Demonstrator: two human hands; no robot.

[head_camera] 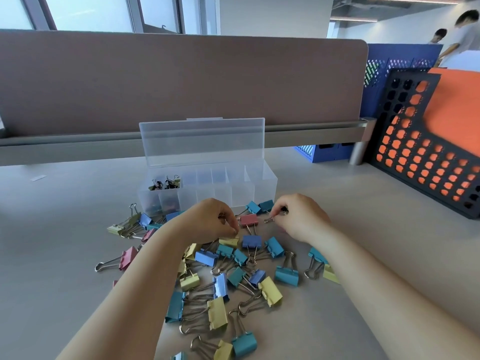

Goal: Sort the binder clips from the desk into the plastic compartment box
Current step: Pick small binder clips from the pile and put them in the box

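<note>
The binder clips [220, 284] lie in a loose, multicoloured heap across the middle of the tabletop [363, 229], running towards its near edge. The compartment box [259, 188] stands beyond them near the far edge with its lid [202, 141] propped upright. Only its two leftmost compartments hold anything, a few small dark clips [166, 183]. Both hands work at the far side of the heap, just in front of the box. The right hand [301, 219] pinches a small clip [270, 220] by its body, the wire loop poking out to the left. The left hand [210, 222] has its fingers curled down over a yellow clip [228, 241], with a glint of wire between them; I cannot tell whether it grips anything. The main risk is tangling: many wire handles in the heap cross or thread through one another, so lifting one clip may drag neighbours along and scatter them. The pinched clip is small and held only at the fingertips, so it could slip and drop back among the others. A forearm reaching over to the left compartments could sweep clips toward the tabletop's edge or nudge the light box. The dividers are clear and close together, so a clip could easily land in the wrong compartment.
</note>
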